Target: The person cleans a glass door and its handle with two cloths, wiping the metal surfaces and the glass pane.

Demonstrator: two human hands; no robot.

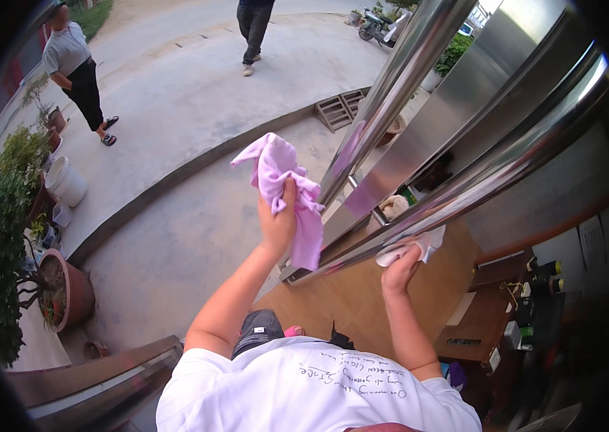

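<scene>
My left hand (278, 219) is closed around a bunched light purple cloth (307, 234), with one end hanging down beside a long polished metal handle bar (383, 83). On the other side of the metal door frame (484, 93), my right hand (400, 272) grips a whitish cloth (430, 243) just under a second shiny bar (506, 169). Folds hide part of the fingers of both hands. Whether either cloth presses on the metal, I cannot tell.
Outside on the left stand a large potted plant (67, 288) and a white bucket (65, 181). Two people (87, 79) are in the yard beyond a low concrete kerb (196, 158). Wooden crates (334, 114) sit near the bars. Indoors at right is a cluttered brown cabinet (477, 324).
</scene>
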